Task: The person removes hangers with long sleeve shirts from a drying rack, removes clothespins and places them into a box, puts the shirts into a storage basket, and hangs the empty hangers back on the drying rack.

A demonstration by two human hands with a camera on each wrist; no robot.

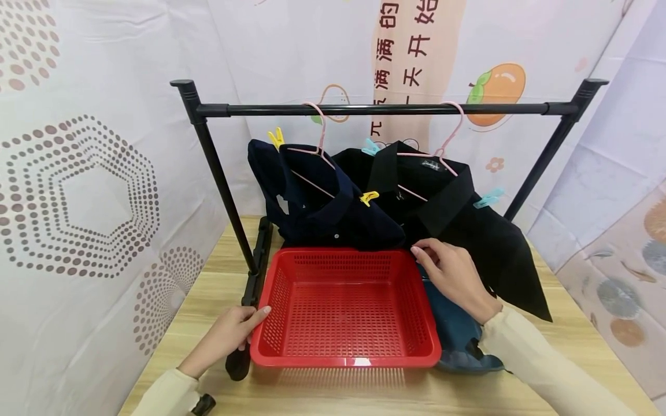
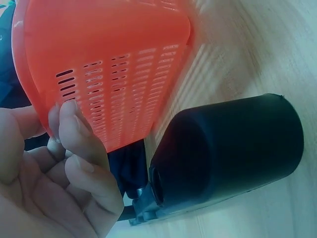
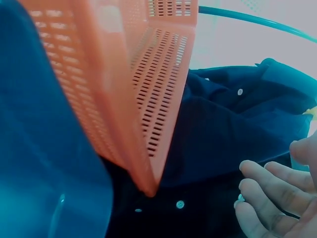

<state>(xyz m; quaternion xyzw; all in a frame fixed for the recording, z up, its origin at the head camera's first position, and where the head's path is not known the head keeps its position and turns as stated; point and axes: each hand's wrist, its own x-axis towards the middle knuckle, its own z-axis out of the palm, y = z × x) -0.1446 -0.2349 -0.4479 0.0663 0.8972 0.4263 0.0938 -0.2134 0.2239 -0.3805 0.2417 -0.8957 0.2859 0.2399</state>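
A red perforated plastic basket (image 1: pixel 343 315) stands at the front of the table, with nothing lying in it. My left hand (image 1: pixel 229 332) grips its left rim, thumb over the top and fingers underneath; the left wrist view shows the fingertips against the basket wall (image 2: pixel 104 84). Past the back right corner, my right hand (image 1: pixel 452 274) hovers before a black shirt (image 1: pixel 489 242), its fingers relaxed and apart from the basket in the right wrist view. A navy shirt (image 1: pixel 317 214) hangs just behind the basket. Partly hidden beside the basket is a blue plastic container (image 1: pixel 455 329).
Both shirts hang on pink hangers (image 1: pixel 322 130) from a black rack bar (image 1: pixel 364 110). Yellow clips (image 1: pixel 369 197) hold the navy shirt, light blue clips (image 1: pixel 489 198) the black one. The rack's left foot (image 1: pixel 239 364) lies close by the basket on the wooden table (image 1: pixel 208 300).
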